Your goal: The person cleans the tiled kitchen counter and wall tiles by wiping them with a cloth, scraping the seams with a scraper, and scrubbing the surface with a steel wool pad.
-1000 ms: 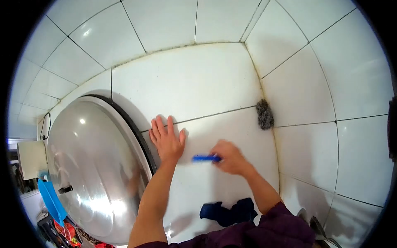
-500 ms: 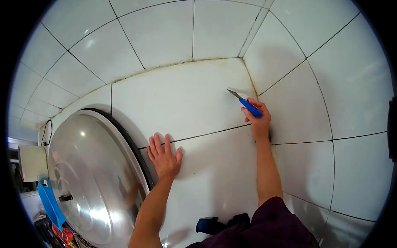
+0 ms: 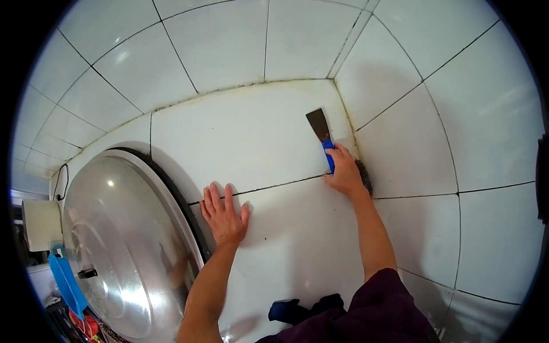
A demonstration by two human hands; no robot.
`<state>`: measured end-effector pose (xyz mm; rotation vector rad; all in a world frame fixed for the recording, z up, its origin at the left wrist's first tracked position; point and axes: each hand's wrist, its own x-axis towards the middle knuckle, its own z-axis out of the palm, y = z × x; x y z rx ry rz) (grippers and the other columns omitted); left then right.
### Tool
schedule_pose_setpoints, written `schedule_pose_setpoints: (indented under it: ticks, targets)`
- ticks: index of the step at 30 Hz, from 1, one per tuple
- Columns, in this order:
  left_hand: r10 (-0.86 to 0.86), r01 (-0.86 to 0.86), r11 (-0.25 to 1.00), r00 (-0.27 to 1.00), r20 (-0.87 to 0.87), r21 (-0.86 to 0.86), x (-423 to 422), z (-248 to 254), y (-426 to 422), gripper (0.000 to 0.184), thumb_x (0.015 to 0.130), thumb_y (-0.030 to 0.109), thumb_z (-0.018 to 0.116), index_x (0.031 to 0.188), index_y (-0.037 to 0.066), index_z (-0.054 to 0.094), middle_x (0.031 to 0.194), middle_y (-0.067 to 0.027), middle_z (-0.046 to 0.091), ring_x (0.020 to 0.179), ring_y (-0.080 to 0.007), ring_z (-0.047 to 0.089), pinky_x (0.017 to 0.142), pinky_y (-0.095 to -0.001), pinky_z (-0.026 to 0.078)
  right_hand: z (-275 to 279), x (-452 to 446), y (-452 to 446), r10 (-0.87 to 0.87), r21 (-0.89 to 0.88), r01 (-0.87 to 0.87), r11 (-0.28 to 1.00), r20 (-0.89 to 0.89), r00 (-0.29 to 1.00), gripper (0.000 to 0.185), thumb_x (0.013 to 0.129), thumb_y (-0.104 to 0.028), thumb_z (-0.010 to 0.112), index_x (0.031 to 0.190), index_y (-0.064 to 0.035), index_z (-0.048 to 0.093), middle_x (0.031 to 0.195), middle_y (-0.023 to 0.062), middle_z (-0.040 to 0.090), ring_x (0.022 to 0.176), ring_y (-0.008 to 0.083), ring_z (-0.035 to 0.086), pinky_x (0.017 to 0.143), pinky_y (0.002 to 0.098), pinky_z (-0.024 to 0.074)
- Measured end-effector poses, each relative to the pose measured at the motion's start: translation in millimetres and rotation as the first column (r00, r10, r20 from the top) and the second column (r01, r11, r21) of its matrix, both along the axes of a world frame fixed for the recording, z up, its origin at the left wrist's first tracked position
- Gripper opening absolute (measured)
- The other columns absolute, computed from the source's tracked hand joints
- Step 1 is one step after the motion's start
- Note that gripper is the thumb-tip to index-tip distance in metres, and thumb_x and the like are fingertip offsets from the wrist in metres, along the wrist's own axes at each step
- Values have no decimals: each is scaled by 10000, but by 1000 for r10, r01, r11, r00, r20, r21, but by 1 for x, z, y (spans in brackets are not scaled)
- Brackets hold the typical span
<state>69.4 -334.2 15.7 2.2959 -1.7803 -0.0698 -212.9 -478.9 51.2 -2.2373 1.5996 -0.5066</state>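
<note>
- The scraper (image 3: 323,136) is in the right hand (image 3: 345,170), its broad metal blade pointing forward, beyond the fingers, and its blue handle partly covered by them.
- The right hand is closed around that handle; whether the blade touches the surface below I cannot tell.
- The left hand (image 3: 225,220) lies flat, fingers and thumb spread wide, its fingers reaching across a dark joint line of the white worktop (image 3: 251,148).
- Just to the right of the right hand, partly hidden by it, sits a grey scrubbing pad (image 3: 363,178) (fuzzy, by the look of it) at the foot of the tiled wall (image 3: 412,143).
- Left of the left hand and forearm is a large, shiny metal lid (image 3: 123,246) with a dark rim and a small black knob (image 3: 87,274).
- Nearer the body than both hands, between the forearms, lies a dark blue bundle (image 3: 289,311), perhaps cloth.
- Well to the left of the hands, past the lid, are a cream-coloured box (image 3: 43,225) and a bright blue item (image 3: 67,284).
</note>
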Motion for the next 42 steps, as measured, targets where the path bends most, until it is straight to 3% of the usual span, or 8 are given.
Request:
schedule_pose_setpoints:
  ticks: [1,5,12,22,28,35,38,42]
  targets:
    - [-3,3,1000,1000,-1,-5,0,0,0,604,824,403,539,1336,120,387,1456,-176,193,1353,-363,142,1072,-534,131,1,6,1,-6,-48,-1,999,-161,987,559,660,-152,712,1174,-76,506,1231,193,455,1049,404,473,895,439,422]
    - [-8,8,1000,1000,-11,-3,-1,3,1,607,823,405,541,1336,120,386,1458,-172,189,1358,-357,128,1078,-527,121,-12,26,-18,-243,-110,222,969,-238,941,539,728,-241,706,1197,-94,485,1156,181,504,1017,370,495,795,491,435]
    - [19,-18,998,999,-30,56,-1,4,-2,617,814,400,556,1337,121,383,1462,-173,179,1363,-356,111,1082,-525,101,-5,41,-74,-302,-96,286,953,-306,903,514,766,-231,679,1215,-91,471,1147,203,495,1028,360,500,792,476,453]
    - [-7,7,1000,1000,-22,-14,1,3,1,623,812,396,556,1343,127,373,1461,-176,186,1355,-369,137,1069,-541,134,5,20,-147,-80,-12,80,997,-267,960,408,807,-81,461,1209,-104,525,1069,257,530,1001,397,537,855,438,462]
    - [-2,2,1000,1000,-13,-12,1,3,0,615,808,385,562,1336,125,386,1464,-175,180,1350,-372,156,1061,-548,157,41,26,-155,145,276,14,961,-546,825,433,818,-42,422,1235,-121,507,1088,148,606,1041,327,562,872,425,466]
    - [19,-18,1000,999,-43,13,2,6,-3,597,805,370,567,1321,117,406,1446,-181,210,1344,-379,166,1058,-549,163,55,49,-187,299,259,-154,954,-765,571,304,875,-80,407,1142,-87,552,1041,133,619,992,311,583,828,415,491]
    - [21,-20,999,998,-56,28,3,9,-3,600,800,363,574,1323,121,405,1443,-185,213,1344,-379,167,1059,-547,165,52,63,-207,195,241,-9,970,-760,621,301,880,-72,400,1135,-84,561,1030,134,621,972,313,590,824,416,492]
    - [17,-16,1000,997,-81,13,2,14,-7,598,806,368,557,1326,124,392,1444,-177,208,1346,-370,162,1063,-543,155,53,59,-202,276,226,-159,961,-815,509,277,886,-75,399,1104,-69,569,1023,138,624,978,310,590,802,420,500]
